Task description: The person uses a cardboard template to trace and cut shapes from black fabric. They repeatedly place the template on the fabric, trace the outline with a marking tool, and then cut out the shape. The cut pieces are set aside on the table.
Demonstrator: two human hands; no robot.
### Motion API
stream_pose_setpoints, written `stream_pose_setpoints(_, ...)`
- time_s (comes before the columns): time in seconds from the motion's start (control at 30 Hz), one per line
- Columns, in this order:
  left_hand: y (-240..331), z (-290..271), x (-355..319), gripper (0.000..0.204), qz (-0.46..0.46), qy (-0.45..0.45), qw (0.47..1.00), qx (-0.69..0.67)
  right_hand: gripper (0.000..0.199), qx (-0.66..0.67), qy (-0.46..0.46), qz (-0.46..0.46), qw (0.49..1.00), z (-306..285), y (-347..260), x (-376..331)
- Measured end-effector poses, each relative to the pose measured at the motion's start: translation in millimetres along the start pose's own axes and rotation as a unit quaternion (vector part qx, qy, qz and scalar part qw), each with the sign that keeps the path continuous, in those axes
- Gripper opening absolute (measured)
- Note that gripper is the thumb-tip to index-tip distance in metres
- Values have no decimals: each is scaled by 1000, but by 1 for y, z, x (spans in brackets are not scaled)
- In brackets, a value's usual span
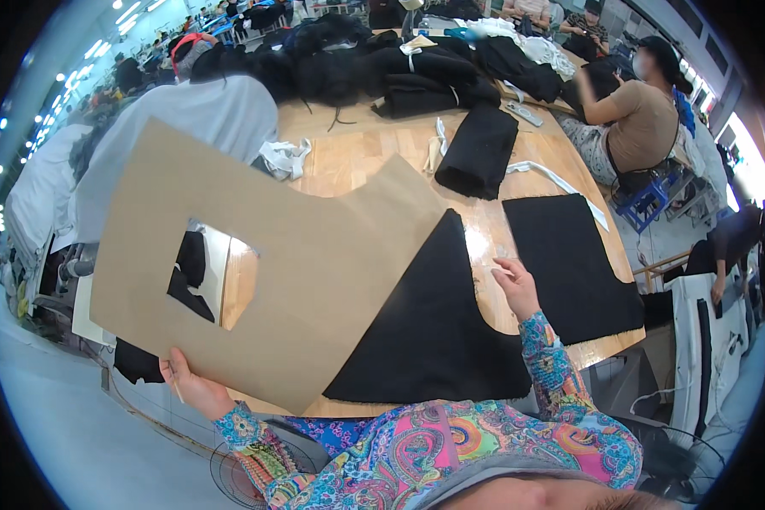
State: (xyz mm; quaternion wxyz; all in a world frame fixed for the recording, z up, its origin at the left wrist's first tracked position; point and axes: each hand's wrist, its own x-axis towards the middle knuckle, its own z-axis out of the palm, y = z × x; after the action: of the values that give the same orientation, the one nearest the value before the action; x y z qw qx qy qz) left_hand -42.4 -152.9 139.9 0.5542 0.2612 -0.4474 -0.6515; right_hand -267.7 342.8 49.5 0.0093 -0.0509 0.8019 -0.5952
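Observation:
A large brown card pattern template [306, 272] with a cut-out window is raised at a tilt above the table's left side. My left hand [194, 384] grips its lower left edge; a thin pale stick-like thing shows by the fingers, too small to name. Partly under the card's right edge lies a black fabric piece [433, 340] with a curved side. My right hand [517, 285] hovers over the gap between this piece and a second black fabric piece [569, 272] at the right. Its fingers are loosely bent and apart, with nothing visible in them.
A folded black fabric bundle [478, 151] and white strips [557, 178] lie farther back on the wooden table [348, 157]. Black cloth piles [331, 68] line the far edge. White-covered heaps [195, 115] stand left. A person [642, 119] sits at the right.

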Motion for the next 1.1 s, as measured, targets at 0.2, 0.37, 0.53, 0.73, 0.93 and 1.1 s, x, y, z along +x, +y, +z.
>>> stream_pose_setpoints(0.2, -38, -41, 34, 33, 0, 138, 989, 43, 23, -183, 34, -134, 973, 25, 31, 49)
stream_pose_setpoints(0.37, -104, -61, 61, 28, 58, 235, 966, 88, 27, -267, 17, -186, 946, 60, 53, 128)
stream_pose_setpoints(0.53, -139, -67, 58, 30, -5, 203, 945, 258, 30, -296, 47, -160, 941, 79, 71, 160)
stream_pose_setpoints(0.73, -136, -45, -22, 20, 146, 128, 969, 150, 26, -325, 63, -179, 927, 83, 75, 160)
stream_pose_setpoints(0.93, -110, 85, -223, 15, -39, -594, 754, 278, 21, -304, 76, -171, 934, 87, 78, 170)
stream_pose_setpoints(1.1, -166, 118, -309, 20, 59, -809, 552, 194, 16, -304, 76, -131, 940, 92, 71, 175)
